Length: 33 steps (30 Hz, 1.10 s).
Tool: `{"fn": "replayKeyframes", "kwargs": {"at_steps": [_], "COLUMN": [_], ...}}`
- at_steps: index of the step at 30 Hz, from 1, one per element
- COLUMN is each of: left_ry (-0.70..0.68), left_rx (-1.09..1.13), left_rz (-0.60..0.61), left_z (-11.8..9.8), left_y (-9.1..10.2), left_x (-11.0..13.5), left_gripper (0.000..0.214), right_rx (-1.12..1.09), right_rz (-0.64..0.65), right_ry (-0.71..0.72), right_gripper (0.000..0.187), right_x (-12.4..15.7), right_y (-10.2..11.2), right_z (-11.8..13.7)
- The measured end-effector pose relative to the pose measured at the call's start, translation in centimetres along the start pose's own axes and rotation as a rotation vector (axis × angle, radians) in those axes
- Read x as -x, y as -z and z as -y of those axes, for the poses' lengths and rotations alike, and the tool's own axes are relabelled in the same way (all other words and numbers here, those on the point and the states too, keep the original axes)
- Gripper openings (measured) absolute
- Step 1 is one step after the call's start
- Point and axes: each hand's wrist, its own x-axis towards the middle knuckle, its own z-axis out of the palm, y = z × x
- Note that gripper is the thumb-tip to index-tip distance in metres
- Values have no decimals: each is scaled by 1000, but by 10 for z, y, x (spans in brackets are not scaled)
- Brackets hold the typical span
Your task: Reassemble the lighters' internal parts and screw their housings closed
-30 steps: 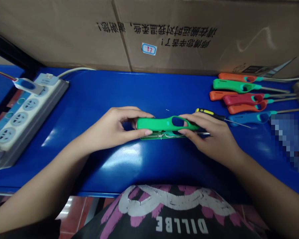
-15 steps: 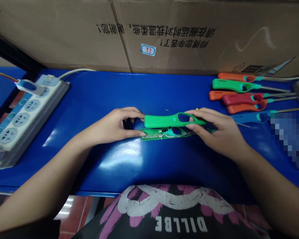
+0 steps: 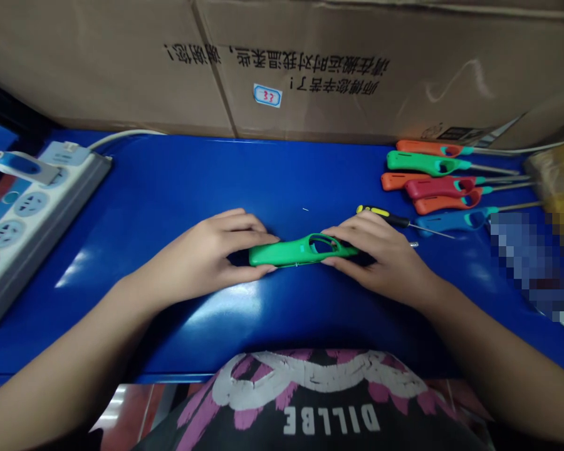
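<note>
A green long-nosed lighter (image 3: 286, 252) lies on the blue table in front of me, its upper half-shell resting over the lower one. A thin line of the inner parts shows along its near edge. My left hand (image 3: 216, 254) pinches the handle end between thumb and fingers. Around the trigger-loop end, my right hand (image 3: 373, 254) grips the shell with thumb in front and fingers behind. The metal tip sticks out beyond that hand. Just behind the right hand lies a screwdriver (image 3: 395, 217) with a black and yellow handle.
Several lighters, among them a red one (image 3: 444, 188) and a blue one (image 3: 451, 222), lie at the back right. A white power strip (image 3: 32, 207) stands on the left. Behind the table rises a cardboard box (image 3: 310, 37). A tiny pale sliver (image 3: 305, 209) lies beyond the lighter.
The green upper shell has come down onto the lower half, covering the inner parts that showed before. Both hands now hold the two halves together. The screwdriver shows more fully.
</note>
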Motion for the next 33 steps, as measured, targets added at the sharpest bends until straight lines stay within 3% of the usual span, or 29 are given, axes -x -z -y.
{"fn": "replayKeyframes", "kwargs": {"at_steps": [6,14,33], "left_ry": [17,41,17], "left_rx": [-129,-142,-241], "left_rz": [74,67,42], "left_z": [-1,-3,-7], "left_y": [-5,-11,-15], "left_x": [2,2,5], "left_gripper": [32,31,30], "right_rx": [65,-73,224], "right_rz": [115,105,148], "right_ry": [2,-85,-21], "right_gripper": [29,24,19], "right_x": [-1,2,6], "right_y": [1,2,17], "right_z": [-4,-4,-6]}}
